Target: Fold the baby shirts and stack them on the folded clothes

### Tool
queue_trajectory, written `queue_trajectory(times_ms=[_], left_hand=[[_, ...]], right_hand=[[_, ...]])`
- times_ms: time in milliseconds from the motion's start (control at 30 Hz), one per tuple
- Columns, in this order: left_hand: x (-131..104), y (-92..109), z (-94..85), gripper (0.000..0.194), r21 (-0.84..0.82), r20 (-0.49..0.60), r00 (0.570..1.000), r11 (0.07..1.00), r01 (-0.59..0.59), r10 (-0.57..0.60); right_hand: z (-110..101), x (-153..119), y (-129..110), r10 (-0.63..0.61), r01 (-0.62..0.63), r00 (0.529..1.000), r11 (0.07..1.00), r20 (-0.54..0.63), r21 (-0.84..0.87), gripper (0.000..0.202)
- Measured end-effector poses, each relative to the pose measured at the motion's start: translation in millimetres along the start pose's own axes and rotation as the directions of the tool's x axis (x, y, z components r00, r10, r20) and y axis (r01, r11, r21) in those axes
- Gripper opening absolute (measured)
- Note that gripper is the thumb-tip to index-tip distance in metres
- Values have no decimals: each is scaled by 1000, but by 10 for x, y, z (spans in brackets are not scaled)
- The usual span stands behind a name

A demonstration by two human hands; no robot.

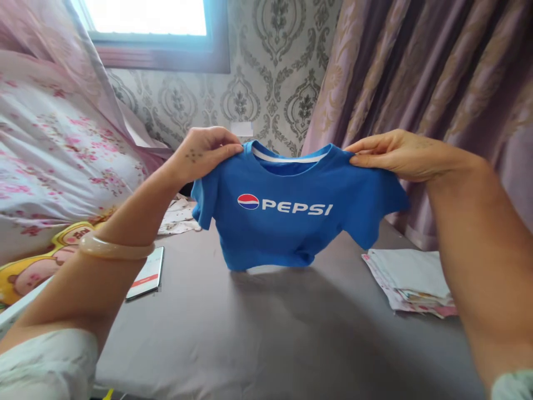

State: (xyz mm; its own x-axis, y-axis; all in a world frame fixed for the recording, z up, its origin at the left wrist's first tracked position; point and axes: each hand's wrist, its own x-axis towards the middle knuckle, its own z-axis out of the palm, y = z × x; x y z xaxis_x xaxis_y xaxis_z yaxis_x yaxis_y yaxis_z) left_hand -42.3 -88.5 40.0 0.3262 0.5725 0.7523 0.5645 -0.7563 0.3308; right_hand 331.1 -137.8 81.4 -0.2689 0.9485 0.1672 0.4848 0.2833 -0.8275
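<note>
Small blue T-shirt reading PEPSI with round logo, held up mid-frame over grey bed sheet, left hand and right hand pinching its shoulders, phone lower left, folded clothes at right.

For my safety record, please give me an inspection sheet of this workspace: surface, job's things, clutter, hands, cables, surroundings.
Surface: grey bed sheet, smooth, with the shirt's hem resting on it.
Job's things: small blue Pepsi T-shirt, held up by both shoulders.
Clutter: folded white cloths at right; phone at left; patterned cloth behind the left arm.
Hands: left hand and right hand each pinch a shoulder.
Cables: nothing seen.
Surroundings: floral bedding, window, patterned wallpaper, purple curtains.
</note>
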Motion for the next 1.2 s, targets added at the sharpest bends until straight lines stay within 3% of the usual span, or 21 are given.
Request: queue_trajectory(times_ms=[67,133,300,400,533,667,733,867,967,1000,1033,1067,1100,1133,1167,1200], left_hand=[[5,13,-55,27,-204,104,990,973,110,-90],[-38,-46,-31,28,-300,203,967,930,211,-154],[-240,-458,216,31,-284,342,902,886,366,-263],[-363,-681,377,32,-290,355,895,879,380,-269],[-491,-764,513,34,-315,377,872,842,439,-314],[-541,-749,575,37,-379,386,796,707,598,-466],[-523,-765,591,39,-450,379,785,644,619,-490],[-340,-759,560,41,-514,312,820,641,571,-480],[-85,-606,449,37,-465,176,894,766,444,-411],[3,-531,401,34,-426,84,929,830,360,-360],[84,-456,356,31,-365,-51,954,895,257,-295],[152,-391,319,26,-274,-221,952,950,150,-214],[205,-347,295,22,-156,-376,919,986,60,-115],[242,-332,288,18,-29,-463,886,1000,-4,-10],[263,-348,299,15,83,-461,884,995,-46,79],[271,-394,326,13,165,-364,922,983,-75,131]], right_hand=[[-23,-8,-5,1,-1,1000,1000,-1,14,34],[-18,23,31,2,-1,999,1000,35,-11,36],[130,173,160,48,-32,982,995,182,-91,40],[286,234,197,39,-16,979,993,200,-115,38],[442,295,254,65,-29,980,982,189,-184,34],[480,395,412,123,-80,983,953,133,-292,26],[475,458,522,144,-104,983,945,109,-310,23],[417,590,670,100,-70,992,950,83,-304,21],[309,661,635,-111,84,992,930,-54,-357,24],[273,674,604,-219,146,965,906,-147,-397,25],[247,685,576,-336,199,907,872,-252,-448,27],[235,696,557,-447,236,824,830,-349,-505,28],[240,709,555,-535,253,734,787,-419,-563,29],[261,728,573,-594,255,668,748,-448,-613,30],[294,753,610,-622,250,651,717,-435,-651,30],[335,784,663,-622,246,681,692,-387,-678,30]])
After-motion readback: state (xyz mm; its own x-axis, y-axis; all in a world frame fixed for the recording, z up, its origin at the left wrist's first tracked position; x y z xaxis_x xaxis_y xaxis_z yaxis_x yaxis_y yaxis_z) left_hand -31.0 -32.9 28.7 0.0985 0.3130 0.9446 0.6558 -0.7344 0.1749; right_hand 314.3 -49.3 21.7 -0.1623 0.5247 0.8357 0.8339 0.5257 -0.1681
